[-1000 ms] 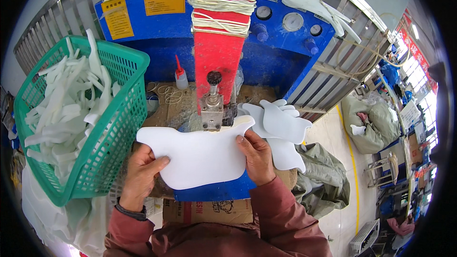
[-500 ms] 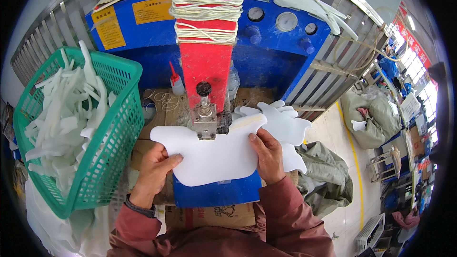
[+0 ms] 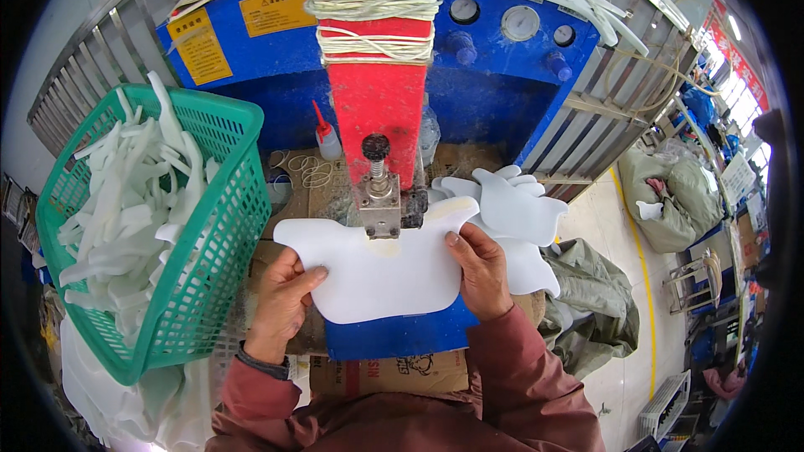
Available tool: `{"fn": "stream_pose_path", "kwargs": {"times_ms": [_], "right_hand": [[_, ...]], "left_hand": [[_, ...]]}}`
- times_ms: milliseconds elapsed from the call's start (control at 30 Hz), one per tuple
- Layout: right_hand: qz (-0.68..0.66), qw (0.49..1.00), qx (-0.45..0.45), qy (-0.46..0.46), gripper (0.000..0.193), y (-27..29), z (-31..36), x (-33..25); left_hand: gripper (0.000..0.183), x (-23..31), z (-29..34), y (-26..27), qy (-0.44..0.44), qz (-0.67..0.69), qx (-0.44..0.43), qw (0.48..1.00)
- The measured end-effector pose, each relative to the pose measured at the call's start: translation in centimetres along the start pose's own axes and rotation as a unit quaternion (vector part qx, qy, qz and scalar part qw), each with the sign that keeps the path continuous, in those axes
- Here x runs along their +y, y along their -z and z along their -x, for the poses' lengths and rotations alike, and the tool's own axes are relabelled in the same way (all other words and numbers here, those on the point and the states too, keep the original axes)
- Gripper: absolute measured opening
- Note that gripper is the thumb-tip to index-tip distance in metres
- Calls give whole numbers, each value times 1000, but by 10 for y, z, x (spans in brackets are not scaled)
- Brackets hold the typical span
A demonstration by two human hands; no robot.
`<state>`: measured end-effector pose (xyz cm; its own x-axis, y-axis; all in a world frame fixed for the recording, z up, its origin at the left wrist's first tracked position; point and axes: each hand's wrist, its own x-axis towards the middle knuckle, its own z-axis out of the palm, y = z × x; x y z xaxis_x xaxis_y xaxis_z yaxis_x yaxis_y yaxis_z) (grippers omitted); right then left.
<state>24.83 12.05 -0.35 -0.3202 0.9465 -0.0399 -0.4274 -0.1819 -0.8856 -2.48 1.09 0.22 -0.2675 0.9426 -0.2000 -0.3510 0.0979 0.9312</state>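
Note:
A thin white cut sheet (image 3: 389, 280) with curved edges and two upturned ends is held level in both my hands. My left hand (image 3: 289, 293) pinches its left side, thumb on top. My right hand (image 3: 481, 268) grips the right side the same way, below the upturned end. The middle of the sheet's far edge meets the metal head (image 3: 381, 209) of a red-armed machine (image 3: 377, 109). Pale yellowish patches show along that far edge. Beneath the sheet is a blue plate (image 3: 398, 336).
A green basket (image 3: 159, 310) heaped with white offcuts (image 3: 130, 218) stands at left. Similar white sheets (image 3: 519, 209) are piled right of the machine head. Behind are a red-tipped bottle (image 3: 327, 138) and a blue panel with gauges (image 3: 520, 23). An olive sack (image 3: 590, 301) lies at right.
The sheet has slid slightly left under the machine head, still in both hands. A pale patch now shows beside the head. The whole view has shifted a little.

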Motion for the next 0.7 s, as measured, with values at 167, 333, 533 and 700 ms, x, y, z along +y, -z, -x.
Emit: {"fn": "stream_pose_path", "kwargs": {"times_ms": [167,333,533,700], "right_hand": [[-20,1000,22,7,26,9,7,-7],[2,999,42,11,25,17,13,-10],[-6,998,59,7,25,25,18,-11],[3,998,65,10,26,33,24,-12]], "left_hand": [[49,-4,-1,-15,4,26,-25,999],[49,-7,-1,-22,14,37,-46,998],[47,-11,-3,-26,31,9,-50,998],[36,-17,-3,-37,27,16,-48,998]]}}
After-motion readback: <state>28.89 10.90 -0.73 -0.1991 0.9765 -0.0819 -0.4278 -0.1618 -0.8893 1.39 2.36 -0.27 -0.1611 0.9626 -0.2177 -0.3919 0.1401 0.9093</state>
